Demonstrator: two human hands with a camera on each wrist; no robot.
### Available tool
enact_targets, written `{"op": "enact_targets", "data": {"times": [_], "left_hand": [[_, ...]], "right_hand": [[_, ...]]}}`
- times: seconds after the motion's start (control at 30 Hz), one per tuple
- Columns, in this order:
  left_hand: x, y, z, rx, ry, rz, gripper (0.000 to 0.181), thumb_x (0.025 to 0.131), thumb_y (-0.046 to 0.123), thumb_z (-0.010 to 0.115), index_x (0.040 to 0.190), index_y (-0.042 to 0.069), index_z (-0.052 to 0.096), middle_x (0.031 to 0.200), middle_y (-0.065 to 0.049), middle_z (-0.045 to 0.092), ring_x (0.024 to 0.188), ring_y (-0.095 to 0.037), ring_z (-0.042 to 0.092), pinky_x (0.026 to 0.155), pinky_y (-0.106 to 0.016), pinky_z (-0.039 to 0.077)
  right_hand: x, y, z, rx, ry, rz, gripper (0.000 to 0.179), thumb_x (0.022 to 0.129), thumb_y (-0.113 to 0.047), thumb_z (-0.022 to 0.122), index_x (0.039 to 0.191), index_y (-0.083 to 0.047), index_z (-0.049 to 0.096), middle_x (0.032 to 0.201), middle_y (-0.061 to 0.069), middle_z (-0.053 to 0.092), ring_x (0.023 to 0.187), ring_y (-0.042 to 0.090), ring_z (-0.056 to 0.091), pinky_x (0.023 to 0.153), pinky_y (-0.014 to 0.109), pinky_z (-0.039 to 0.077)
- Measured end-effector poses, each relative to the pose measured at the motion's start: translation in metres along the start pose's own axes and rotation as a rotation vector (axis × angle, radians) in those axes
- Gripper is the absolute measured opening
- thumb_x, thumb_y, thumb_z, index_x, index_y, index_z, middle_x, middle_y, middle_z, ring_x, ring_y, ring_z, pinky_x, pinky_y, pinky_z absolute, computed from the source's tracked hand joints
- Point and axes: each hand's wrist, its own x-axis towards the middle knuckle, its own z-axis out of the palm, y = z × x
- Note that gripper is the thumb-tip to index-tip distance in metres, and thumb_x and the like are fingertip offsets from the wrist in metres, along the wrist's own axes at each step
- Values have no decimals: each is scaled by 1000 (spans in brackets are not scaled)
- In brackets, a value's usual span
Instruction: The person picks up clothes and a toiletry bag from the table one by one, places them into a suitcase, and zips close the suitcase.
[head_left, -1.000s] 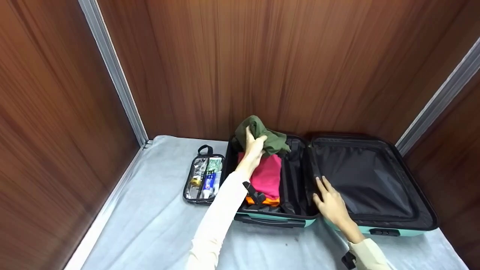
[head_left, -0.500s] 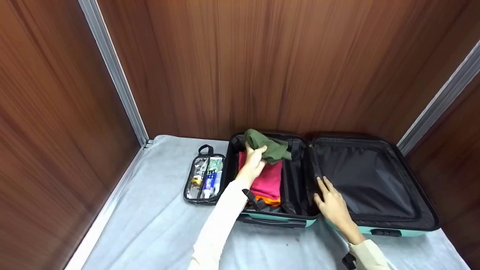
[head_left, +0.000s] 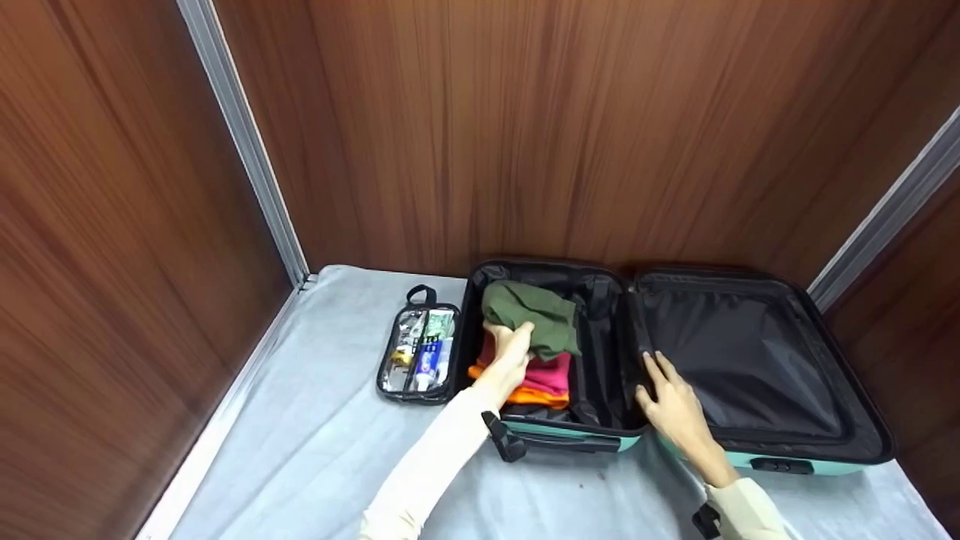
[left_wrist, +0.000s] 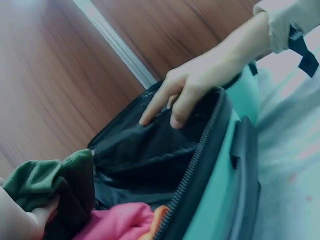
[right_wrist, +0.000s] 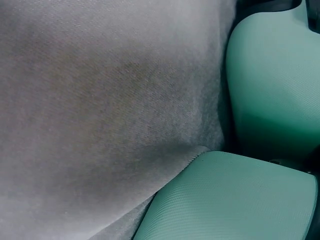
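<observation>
My left hand (head_left: 511,356) grips the near left edge of a dark green folded garment (head_left: 534,311), thumb on top. The garment lies over a pink garment (head_left: 551,373) and an orange one (head_left: 541,397) in the left half of an open suitcase (head_left: 564,434). In the left wrist view the green cloth (left_wrist: 75,185) bunches beside the thumb. My right hand (head_left: 679,412) rests at the inner edge of the suitcase's right half (head_left: 739,352), fingers loosely extended. The right wrist view has only the teal shells (right_wrist: 235,200) and the grey-looking sheet; no hand shows there.
Left of the suitcase lies a clear toiletry bag (head_left: 418,352) holding a toothpaste tube and other small items. A pale blue sheet (head_left: 315,450) covers the surface. Wood-patterned panels (head_left: 525,135) stand close behind and on both sides.
My left hand has come down and nearer with the green garment, which now lies lower and flatter over the pink one. Orange cloth shows more at the left. My right hand stays at the edge.
</observation>
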Motion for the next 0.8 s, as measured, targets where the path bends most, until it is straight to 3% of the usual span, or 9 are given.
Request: {"op": "enact_targets", "data": {"times": [0.3,0.43,0.57,0.67,0.8], "left_hand": [[-9,-15,-18,125,75,2,94,96,4,53,151,2,-22,154,-31,21,131,-42,41,97,-55,45],[-10,-21,-23,106,101,12,94,95,2,54,151,-1,-21,152,-33,24,132,-43,39,97,-56,45],[-12,-22,-24,75,81,-6,93,94,1,54,152,0,-19,153,-33,22,135,-45,37,97,-59,44],[-14,-19,-26,90,83,-7,89,94,4,55,154,0,-10,151,-32,25,132,-46,41,93,-61,47],[-17,-12,-31,186,133,34,69,93,10,57,150,-2,21,143,-30,37,121,-47,50,75,-56,56]], "right_hand": [[0,-1,0,-6,3,-6,59,93,-11,59,146,6,40,148,32,37,119,57,47,93,66,40],[-1,0,-1,-10,-5,-2,59,93,-12,59,147,5,40,148,31,37,119,57,47,93,66,40],[0,0,-2,-15,7,-4,58,93,-11,59,146,5,42,148,31,38,118,57,48,92,67,41],[0,0,-2,-19,14,-10,58,93,-10,60,146,6,42,147,32,38,117,57,49,91,67,41],[-1,0,-2,-15,-4,-2,59,94,-11,59,147,5,40,148,32,36,118,58,47,92,68,40]]}}
